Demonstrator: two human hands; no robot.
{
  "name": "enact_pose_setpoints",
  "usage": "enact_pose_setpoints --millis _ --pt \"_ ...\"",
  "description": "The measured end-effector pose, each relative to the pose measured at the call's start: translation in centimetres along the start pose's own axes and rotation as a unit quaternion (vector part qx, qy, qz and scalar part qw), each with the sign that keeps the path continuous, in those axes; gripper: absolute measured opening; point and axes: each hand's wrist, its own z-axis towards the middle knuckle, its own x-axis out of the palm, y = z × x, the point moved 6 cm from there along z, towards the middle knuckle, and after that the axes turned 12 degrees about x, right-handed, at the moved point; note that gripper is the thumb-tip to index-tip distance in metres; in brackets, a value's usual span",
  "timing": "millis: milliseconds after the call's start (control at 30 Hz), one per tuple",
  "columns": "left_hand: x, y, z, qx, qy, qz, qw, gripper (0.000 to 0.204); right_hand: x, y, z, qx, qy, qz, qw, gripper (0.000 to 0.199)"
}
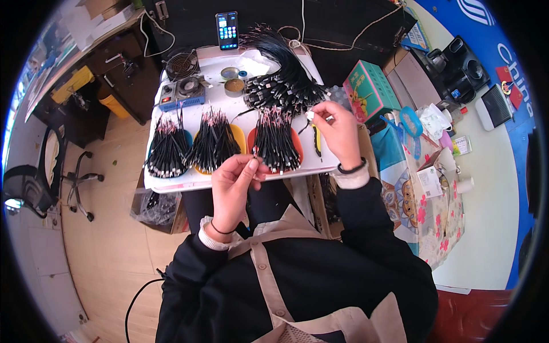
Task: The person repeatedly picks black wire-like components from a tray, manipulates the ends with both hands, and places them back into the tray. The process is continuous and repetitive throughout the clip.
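Note:
My left hand (235,182) is closed in a pinch at the table's front edge, before the red tray (299,150). What its fingertips hold is too small to make out. Farther right, my right hand (337,129) pinches a small white piece (310,115) between thumb and fingers. Beneath it lies a yellow-and-black hand tool (317,140). A bundle of black cables (277,143) with bare reddish wire ends rests on the red tray. Similar cable bundles lie on a yellow tray (239,137) and a blue tray (189,137) to the left.
A big heap of black cables (283,80) covers the table's back right. At the back left are a blue device (184,96), a fan (181,66) and small round tins (234,87). A lit phone (227,31) stands behind. A green box (370,91) borders the right side.

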Motion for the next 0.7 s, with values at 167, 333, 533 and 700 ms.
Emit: enact_pose_setpoints --millis 167,333,533,700 --pt "2.8 -1.0 -2.4 0.075 0.0 0.007 0.997 0.015 1.2 6.3 -8.8 -0.013 0.16 0.177 0.971 0.007" --pt "4.5 -1.6 -4.8 0.012 0.02 -0.047 0.999 0.013 3.1 6.9 -12.2 0.015 0.207 0.281 0.937 0.004" --pt "4.5 -2.2 -6.0 0.013 0.04 -0.077 0.996 0.014 2.9 6.4 -12.8 0.008 0.205 0.27 0.941 0.006" --pt "3.5 -1.7 -5.3 0.023 0.022 -0.051 0.998 0.012 3.5 5.2 -11.7 0.069 0.225 0.32 0.918 0.008"
